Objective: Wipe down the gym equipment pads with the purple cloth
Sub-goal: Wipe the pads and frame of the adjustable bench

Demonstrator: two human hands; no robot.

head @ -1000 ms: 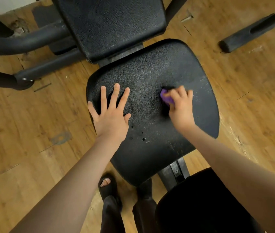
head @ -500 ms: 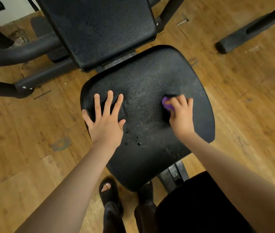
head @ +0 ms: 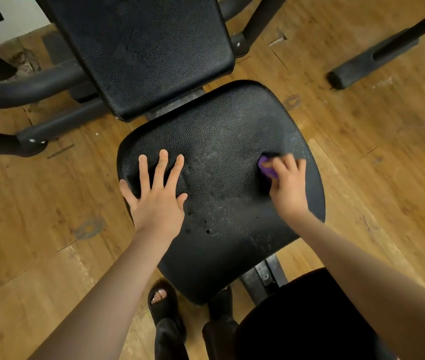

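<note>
I see the black seat pad (head: 221, 152), textured and flecked with pale specks, carrying two things: my left hand (head: 158, 201) flat on its left side, and the purple cloth (head: 267, 168) under my right hand (head: 288, 183) near its right edge.

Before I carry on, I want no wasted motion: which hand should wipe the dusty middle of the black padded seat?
Right. The right hand already grips the purple cloth on the black padded seat; the left hand lies flat, bracing it.

arms: bare, sleeveless | footwear: black open-toe sandal (head: 164, 305) (painted toenails) | garment: black (head: 310, 320)
</note>
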